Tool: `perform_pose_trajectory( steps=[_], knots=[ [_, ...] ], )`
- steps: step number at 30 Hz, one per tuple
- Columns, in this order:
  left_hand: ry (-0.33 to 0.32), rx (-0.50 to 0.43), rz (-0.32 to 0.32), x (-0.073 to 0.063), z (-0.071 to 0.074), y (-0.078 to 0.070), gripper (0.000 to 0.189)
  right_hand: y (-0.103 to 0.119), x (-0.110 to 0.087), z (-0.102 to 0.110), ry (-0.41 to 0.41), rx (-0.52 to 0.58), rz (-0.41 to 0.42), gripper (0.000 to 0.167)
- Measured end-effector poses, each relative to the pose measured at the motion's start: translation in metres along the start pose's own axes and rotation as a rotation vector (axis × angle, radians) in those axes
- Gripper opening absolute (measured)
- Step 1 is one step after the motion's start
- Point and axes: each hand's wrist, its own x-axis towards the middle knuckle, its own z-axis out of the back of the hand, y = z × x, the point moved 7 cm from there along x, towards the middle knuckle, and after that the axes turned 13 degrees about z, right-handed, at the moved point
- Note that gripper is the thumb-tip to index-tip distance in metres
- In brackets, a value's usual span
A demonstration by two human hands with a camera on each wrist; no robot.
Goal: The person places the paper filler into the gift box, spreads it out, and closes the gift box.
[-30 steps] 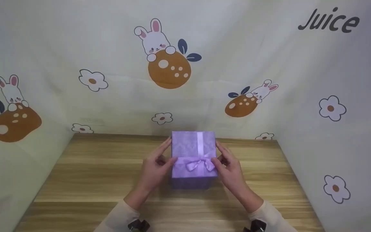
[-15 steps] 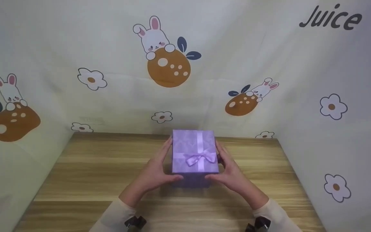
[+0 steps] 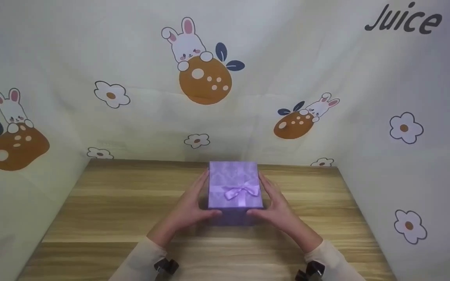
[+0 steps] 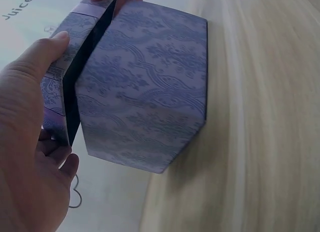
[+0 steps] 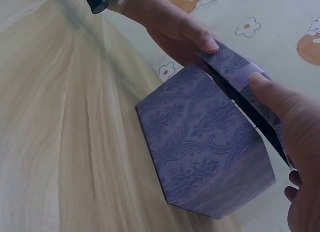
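A purple patterned gift box stands on the table, its lid (image 3: 231,175) topped with a lilac ribbon and bow (image 3: 242,190). My left hand (image 3: 191,205) holds the lid from the left, thumb on its front rim and fingers along its side. On the opposite side my right hand (image 3: 277,205) grips it the same way. Both wrist views show the lid tilted against the box base (image 4: 145,87), with a dark gap between its rim and the base's upper edge. In the right wrist view the base (image 5: 205,142) sits upright on the tabletop.
The wood-grain table (image 3: 131,218) meets a pale cloth backdrop (image 3: 143,128) at the back and both sides. The cloth is printed with rabbits, oranges, flowers and the word Juice. A dark device (image 3: 166,268) is strapped at each wrist.
Both thumbs have moved from the top of the lid down to its front rim. The lid's far edge sits slightly lower now. Both hands stay at its sides.
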Motion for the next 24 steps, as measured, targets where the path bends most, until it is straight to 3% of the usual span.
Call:
perform_pose_trajectory(
  steps=[5,24],
  knots=[
    [0.016,0.007,0.023,0.002,-0.004,0.007,0.137,-0.007,-0.002,-0.005,0.001,0.015,-0.037,0.124],
    [0.043,0.034,0.014,0.007,-0.012,0.016,0.135,-0.016,-0.007,-0.012,0.041,0.019,-0.001,0.118]
  ],
)
